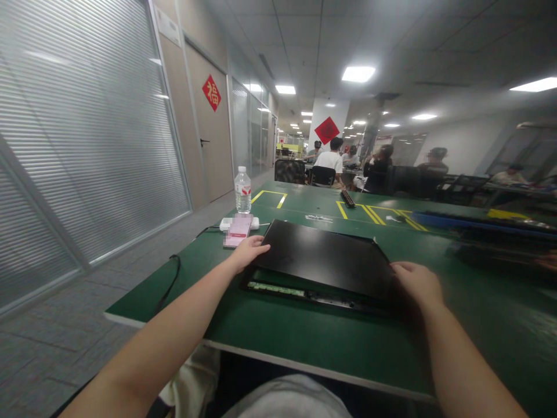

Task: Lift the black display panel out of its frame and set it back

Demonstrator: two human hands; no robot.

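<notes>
A dark flat screen panel (322, 255) lies slanted over a black frame (369, 306) on the green table. My left hand (249, 253) grips the panel's left edge, thumb on top and the other fingers hidden at the side. At the opposite edge, my right hand (418, 283) holds the panel with its fingers partly out of sight beneath it. Along the near side of the frame, a narrow green circuit board (276, 289) is exposed below the panel's front edge.
A water bottle (242, 190), a phone (238, 230) and a white power strip (256, 223) stand or lie beyond my left hand. A black cable (174, 278) hangs at the table's left edge. Yellow tape (374, 213) marks the far side, near a blue tray (461, 220). Several people sit behind.
</notes>
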